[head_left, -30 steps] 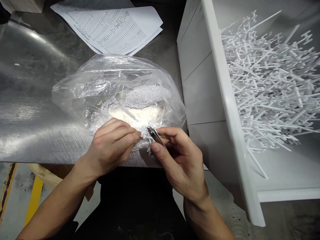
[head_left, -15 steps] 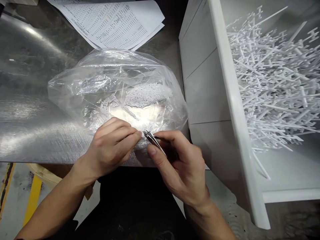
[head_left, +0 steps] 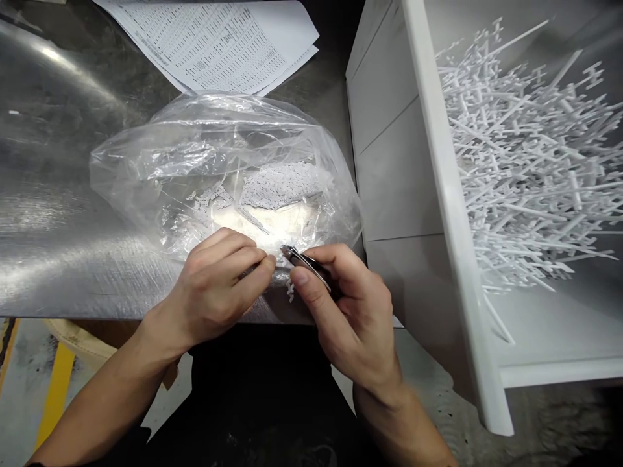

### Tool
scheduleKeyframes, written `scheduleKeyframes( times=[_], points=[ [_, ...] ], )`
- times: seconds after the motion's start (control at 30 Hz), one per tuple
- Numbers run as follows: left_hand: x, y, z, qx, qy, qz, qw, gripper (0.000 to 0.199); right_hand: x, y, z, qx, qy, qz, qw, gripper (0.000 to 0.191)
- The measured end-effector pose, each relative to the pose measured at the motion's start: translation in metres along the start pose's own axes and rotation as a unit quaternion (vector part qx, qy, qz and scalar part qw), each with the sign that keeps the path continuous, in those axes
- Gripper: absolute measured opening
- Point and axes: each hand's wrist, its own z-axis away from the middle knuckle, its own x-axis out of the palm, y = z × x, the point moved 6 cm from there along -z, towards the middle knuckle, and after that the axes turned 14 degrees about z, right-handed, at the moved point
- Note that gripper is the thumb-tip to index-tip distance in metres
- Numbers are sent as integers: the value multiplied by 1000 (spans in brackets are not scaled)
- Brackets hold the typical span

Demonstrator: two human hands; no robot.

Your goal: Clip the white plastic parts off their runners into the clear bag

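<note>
My right hand (head_left: 343, 311) is closed around a metal nail clipper (head_left: 306, 264), its jaws pointing up and left. Just left of the jaws, my left hand (head_left: 226, 285) is pinched, thumb against forefinger; whatever is between the fingertips is too small or hidden to make out. A small white plastic piece (head_left: 291, 290) shows just below the clipper, beside my right thumb. Beyond both hands lies a clear plastic bag (head_left: 195, 155) holding many tiny white-and-dark pieces (head_left: 280, 185).
A white bin (head_left: 445, 194) on the right holds a heap of white branched plastic sticks (head_left: 530, 168). Printed sheets (head_left: 214, 45) lie at the back of the metal table (head_left: 43, 214). Under the front edge, at left, is a pale open container (head_left: 80, 340).
The clipper's lever has come closer to its body in my right hand. A small white piece now shows below the clipper. My left hand has barely moved.
</note>
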Motion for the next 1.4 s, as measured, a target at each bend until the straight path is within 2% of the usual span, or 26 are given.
scheduleKeyframes(
  times=[0.23, 0.5, 0.67, 0.8, 0.9, 1.03, 1.2, 1.4],
  points=[
    [0, 1, -3, -2, 1, 8, 1000, 14, 4, 7, -1, 33, 31, -37, 998, 4],
    [-2, -5, -4, -36, 4, 8, 999, 13, 7, 12, -4, 76, 59, -89, 991, 14],
    [-12, -7, -3, -59, 36, 49, 996, 12, -3, 16, -1, 58, 85, -128, 986, 2],
    [-17, -6, -6, -73, 33, 68, 994, 15, -12, 18, 3, 36, 118, -102, 987, 13],
    [-19, -3, -8, -54, 41, 66, 995, 13, -9, 17, 5, 45, 104, -108, 988, 14],
    [-19, -3, -6, -46, 79, 76, 993, 14, -5, 14, 11, 52, 75, -91, 992, 15],
    [-20, -4, -4, -50, 91, 86, 991, 17, -9, 17, 20, 54, 82, -45, 994, 16],
    [-22, -3, -4, -42, 99, 89, 990, 20, -7, 16, 19, 45, 78, -15, 996, 14]
  ],
)
